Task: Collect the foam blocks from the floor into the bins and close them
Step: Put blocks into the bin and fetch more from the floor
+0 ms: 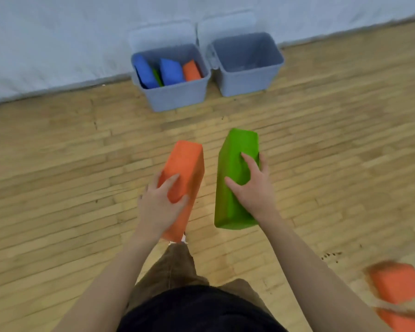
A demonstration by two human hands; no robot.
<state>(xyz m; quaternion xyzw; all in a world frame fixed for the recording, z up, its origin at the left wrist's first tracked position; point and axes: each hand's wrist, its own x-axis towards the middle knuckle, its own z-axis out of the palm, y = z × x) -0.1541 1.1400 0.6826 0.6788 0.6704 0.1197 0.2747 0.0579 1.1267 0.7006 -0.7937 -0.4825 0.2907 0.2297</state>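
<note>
Mid-carry, by the look of it: two foam blocks up off the wooden floor, heading toward the bins by the wall. Left hand wrapped on the orange block, fingers curled over its top face and clamped. Right hand gripping the green block likewise, thumb on the near face.

Ahead, two grey bins side by side, lids tipped back. Left bin already holding blue, green and orange blocks; right bin apparently empty.

Next, probably: forward to the bins, then a drop into each. Another orange block at lower right on the floor, not yet collected; lids not yet closed.
</note>
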